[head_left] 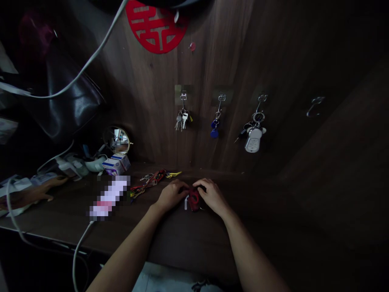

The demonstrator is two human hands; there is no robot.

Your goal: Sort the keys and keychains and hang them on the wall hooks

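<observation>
On the dark wooden shelf, a bunch of keys with a red key holder lies between my hands. A small silver key sticks out at its left side. My left hand has its fingers bent and closed at the upper left of the red holder. From the other side, my right hand curls its thumb and fingers onto the holder's upper right edge. The fingertips partly cover the ring. Left of my left hand, another bunch of keys with a red holder and yellow pieces rests on the shelf.
Metal hooks on the wood panel hold silver keys, blue tags and a white fob. Another hook is farther right. A phone with a white cable, small boxes and a round mirror stand left.
</observation>
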